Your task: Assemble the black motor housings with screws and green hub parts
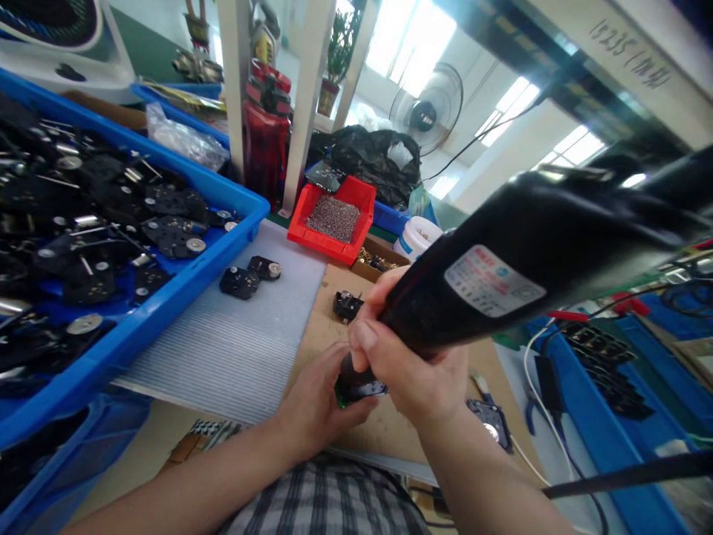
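Note:
My right hand (pixel 417 364) is wrapped round the lower end of a black electric screwdriver (pixel 423 297) with a silver label. The tool slants down to the left, its tip hidden. Below it, my left hand (pixel 317 409) grips a small black part (pixel 362 388) with a green edge, close above the cardboard mat. The driver's nose meets or nearly meets this part; I cannot tell which. Just beyond my hands lies another small black assembly (pixel 348 305). Right of my right forearm is a black part with a metal disc (pixel 491 425).
At left stands a blue tray (pixel 245 215) heaped with black assemblies; two black pieces (pixel 250 277) lie beside it. A red bin (pixel 365 197) of small screws, a cardboard box (pixel 362 269) and a white tub (pixel 417 236) are behind. Blue trays (pixel 590 401) and cables are right.

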Tool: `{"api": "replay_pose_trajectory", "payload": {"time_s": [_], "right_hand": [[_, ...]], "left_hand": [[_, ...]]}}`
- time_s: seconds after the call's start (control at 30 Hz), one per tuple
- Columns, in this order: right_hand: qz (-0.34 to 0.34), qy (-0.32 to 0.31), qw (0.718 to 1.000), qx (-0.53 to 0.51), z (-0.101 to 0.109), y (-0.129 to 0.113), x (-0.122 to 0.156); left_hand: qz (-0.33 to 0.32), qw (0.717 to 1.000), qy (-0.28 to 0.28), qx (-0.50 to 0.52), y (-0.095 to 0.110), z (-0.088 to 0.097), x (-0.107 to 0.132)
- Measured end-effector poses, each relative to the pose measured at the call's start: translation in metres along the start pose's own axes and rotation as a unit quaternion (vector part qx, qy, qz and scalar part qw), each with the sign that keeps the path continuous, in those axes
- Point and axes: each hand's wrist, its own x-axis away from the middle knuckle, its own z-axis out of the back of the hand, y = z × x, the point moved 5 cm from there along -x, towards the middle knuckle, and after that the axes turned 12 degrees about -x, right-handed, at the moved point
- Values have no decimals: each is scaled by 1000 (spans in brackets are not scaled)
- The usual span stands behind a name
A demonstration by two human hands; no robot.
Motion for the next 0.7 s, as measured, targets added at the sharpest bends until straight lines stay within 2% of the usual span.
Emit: {"api": "replay_pose_trajectory", "payload": {"time_s": [0.13, 0.3, 0.37, 0.5, 0.6, 0.7], "right_hand": [[-25, 15, 1000, -10, 1, 5, 1], [-4, -7, 999, -38, 1, -5, 5], [27, 34, 998, -53, 14, -19, 4], [131, 171, 976, -37, 54, -49, 2], [135, 198, 970, -26, 73, -51, -1], [128, 193, 972, -32, 77, -42, -4]], "left_hand": [[-15, 997, -9, 79, -2, -2, -1], [-32, 996, -15, 83, -1, -3, -2], [-39, 997, -14, 69, -3, -3, -2], [-59, 998, -9, 29, -6, -1, 0], [-124, 991, 13, -57, 2, 5, 0], [-195, 968, 21, -158, 14, 6, -1]]}}
